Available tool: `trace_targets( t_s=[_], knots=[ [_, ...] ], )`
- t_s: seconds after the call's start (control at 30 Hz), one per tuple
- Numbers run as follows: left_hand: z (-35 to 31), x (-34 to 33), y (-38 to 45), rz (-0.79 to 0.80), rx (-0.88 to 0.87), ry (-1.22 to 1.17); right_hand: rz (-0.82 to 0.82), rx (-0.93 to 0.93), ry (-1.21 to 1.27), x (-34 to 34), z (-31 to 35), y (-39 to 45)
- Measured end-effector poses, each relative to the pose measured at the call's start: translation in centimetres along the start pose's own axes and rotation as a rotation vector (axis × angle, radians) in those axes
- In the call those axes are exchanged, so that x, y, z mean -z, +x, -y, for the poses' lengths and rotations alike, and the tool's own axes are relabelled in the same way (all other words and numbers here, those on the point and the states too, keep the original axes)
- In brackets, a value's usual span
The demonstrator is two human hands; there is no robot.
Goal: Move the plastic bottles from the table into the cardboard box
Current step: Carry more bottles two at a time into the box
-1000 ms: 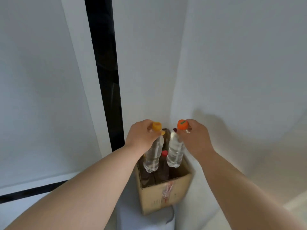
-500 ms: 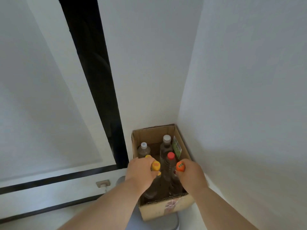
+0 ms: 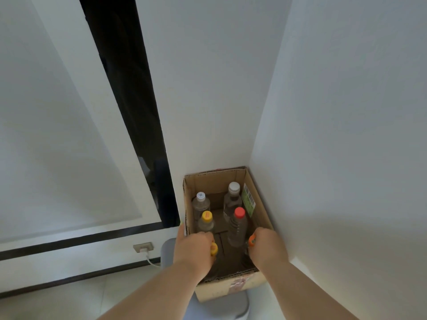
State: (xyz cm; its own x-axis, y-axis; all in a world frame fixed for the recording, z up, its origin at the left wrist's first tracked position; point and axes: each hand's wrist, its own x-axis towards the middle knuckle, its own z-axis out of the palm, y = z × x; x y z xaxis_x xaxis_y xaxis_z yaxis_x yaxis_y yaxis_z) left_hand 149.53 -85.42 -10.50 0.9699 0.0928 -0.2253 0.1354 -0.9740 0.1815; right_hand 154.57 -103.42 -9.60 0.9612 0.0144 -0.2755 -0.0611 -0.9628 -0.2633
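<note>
Both bare forearms reach forward and down into the cardboard box point(image 3: 258, 204). The left hand point(image 3: 194, 252) curls closed at its near-left corner; the right hand point(image 3: 269, 247) curls closed at its near-right corner, knuckles up.

White walls point(image 3: 346, 112) meet in a corner; a black vertical strip point(image 3: 129, 100) runs down the left wall. Low down — a wall socket point(image 3: 143, 247) with a white cable point(image 3: 151, 259), above pale floor point(image 3: 69, 299).
</note>
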Motion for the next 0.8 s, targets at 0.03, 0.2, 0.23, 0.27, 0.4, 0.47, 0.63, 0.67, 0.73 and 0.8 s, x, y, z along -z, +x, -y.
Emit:
trace_targets(
  t_s=[0.03, 0.2, 0.23, 0.27, 0.4, 0.47, 0.63, 0.67, 0.73, 0.8],
  knots=[
    [-0.2, 0.1, 0.0, 0.005, 0.009, 0.003, 0.002, 0.004, 0.000, 0.0, 0.1, 0.0],
    [-0.5, 0.4, -0.1, 0.016, 0.000, 0.004, 0.037, 0.039, -0.017, -0.4, 0.4, -0.2],
    [-0.4, 0.4, -0.2, 0.015, -0.006, 0.002, 0.047, 0.054, -0.017, -0.5, 0.4, -0.3],
    [-0.4, 0.4, -0.2, 0.018, -0.013, -0.003, 0.054, 0.067, -0.021, -0.7, 0.5, -0.4],
    [-0.1, 0.6, -0.3, 0.038, -0.034, -0.033, 0.075, 0.103, -0.038, -1.0, 0.5, -0.6],
    [0.1, 0.8, -0.4, 0.033, -0.052, -0.057, 0.095, 0.105, -0.041, -0.9, 0.5, -0.7],
    [1.0, 1.1, -0.9, 0.014, -0.075, -0.218, 0.123, 0.116, -0.016, -0.1, 0.9, -1.4],
    [1.3, 1.1, -1.1, -0.004, -0.078, -0.309, 0.125, 0.119, -0.004, 0.3, 1.1, -1.6],
    [2.1, 1.3, -1.5, -0.019, -0.066, -0.518, 0.110, 0.129, 0.038, 1.1, 1.5, -2.1],
    [2.9, 2.0, -2.0, -0.044, -0.032, -0.669, 0.058, 0.152, 0.113, 2.2, 2.2, -2.8]
  ],
)
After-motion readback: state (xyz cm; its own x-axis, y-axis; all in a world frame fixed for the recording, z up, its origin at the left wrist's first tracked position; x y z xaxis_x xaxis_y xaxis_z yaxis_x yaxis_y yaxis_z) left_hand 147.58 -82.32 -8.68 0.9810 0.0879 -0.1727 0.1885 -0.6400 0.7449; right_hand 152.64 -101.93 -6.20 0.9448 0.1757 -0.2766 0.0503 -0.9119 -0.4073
